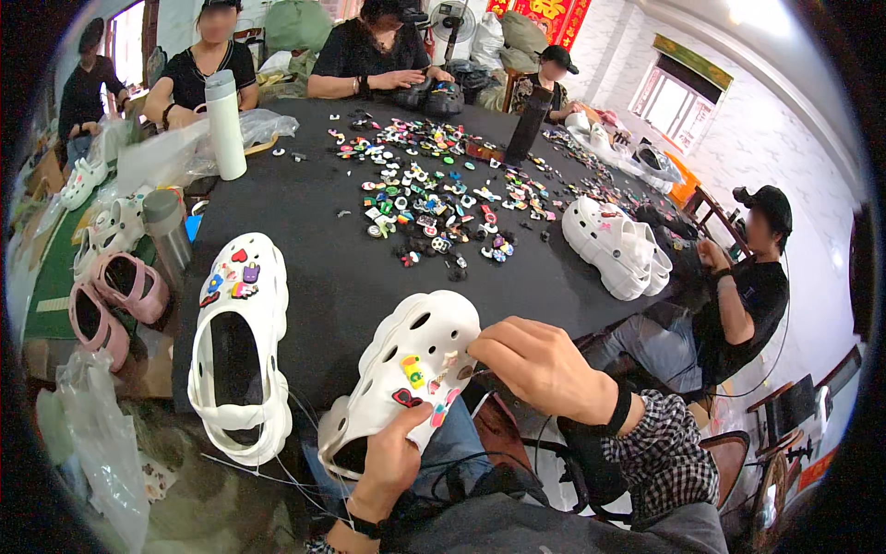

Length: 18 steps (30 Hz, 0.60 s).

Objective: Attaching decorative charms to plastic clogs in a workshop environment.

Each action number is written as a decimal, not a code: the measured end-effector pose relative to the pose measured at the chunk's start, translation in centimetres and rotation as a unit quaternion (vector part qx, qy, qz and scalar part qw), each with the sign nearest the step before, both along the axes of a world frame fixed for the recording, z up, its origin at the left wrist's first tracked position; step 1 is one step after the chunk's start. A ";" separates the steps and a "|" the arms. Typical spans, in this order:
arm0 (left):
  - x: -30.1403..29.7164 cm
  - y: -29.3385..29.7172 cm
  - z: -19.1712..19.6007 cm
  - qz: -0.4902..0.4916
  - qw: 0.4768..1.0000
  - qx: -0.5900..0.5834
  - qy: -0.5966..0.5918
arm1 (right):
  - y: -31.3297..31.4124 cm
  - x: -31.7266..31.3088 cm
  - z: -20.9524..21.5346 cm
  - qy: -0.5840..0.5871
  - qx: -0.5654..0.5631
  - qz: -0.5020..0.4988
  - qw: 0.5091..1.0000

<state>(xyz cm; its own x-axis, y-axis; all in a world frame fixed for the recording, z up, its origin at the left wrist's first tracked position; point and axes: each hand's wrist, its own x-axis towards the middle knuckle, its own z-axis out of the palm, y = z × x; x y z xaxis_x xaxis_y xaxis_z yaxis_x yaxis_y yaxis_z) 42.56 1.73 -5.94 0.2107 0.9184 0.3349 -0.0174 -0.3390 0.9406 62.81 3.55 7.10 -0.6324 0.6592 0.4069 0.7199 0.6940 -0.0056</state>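
A white clog (397, 351) with several colourful shoe charms on its upper is tilted up in front of me. My left hand (392, 457) is closed around its side, thumb on the upper near a red-and-black charm (406, 398). Against the clog's right edge, the fingers of my right hand (549, 369) are pinched together. What they hold, if anything, is hidden. Left of it, a matching white clog (273, 305) lies on the black table; a red heart, a purple charm and others sit on its toe.
Loose charms (434, 198) are spread across the black table (305, 208). White clogs (614, 245) stand at the right, with a pale bottle (224, 125) and a steel tumbler (168, 226) at the left. Pink shoes (115, 300) rest beside the table. Several people sit around it.
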 end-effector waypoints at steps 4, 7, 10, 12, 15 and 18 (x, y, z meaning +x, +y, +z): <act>0.0 0.1 -0.3 0.006 0.999 0.030 0.025 | -0.3 0.0 -0.2 -0.015 -0.001 0.004 1.000; 1.1 0.5 -2.2 -0.061 0.932 -0.223 -0.279 | -0.4 -0.1 0.1 0.006 -0.005 0.009 1.000; 1.0 0.3 -2.5 -0.068 0.931 -0.209 -0.290 | -0.3 0.0 0.3 0.024 -0.029 0.014 0.999; 1.1 0.1 -2.2 -0.054 0.949 -0.197 -0.241 | 0.4 0.4 0.6 0.034 -0.075 0.008 0.997; 0.5 -0.1 -0.8 -0.026 0.990 -0.090 -0.102 | 1.0 0.3 1.4 0.063 -0.141 -0.006 0.988; 0.7 0.0 -1.5 -0.026 0.994 -0.068 -0.082 | 1.2 0.1 2.0 0.067 -0.164 -0.028 0.984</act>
<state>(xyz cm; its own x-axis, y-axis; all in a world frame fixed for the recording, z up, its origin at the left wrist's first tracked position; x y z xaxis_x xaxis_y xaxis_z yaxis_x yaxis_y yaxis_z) 43.29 1.72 -7.42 0.2113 0.9471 0.2417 -0.1875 -0.2034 0.9610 62.87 4.74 9.11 -0.5465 0.8008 0.2450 0.7340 0.5989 -0.3203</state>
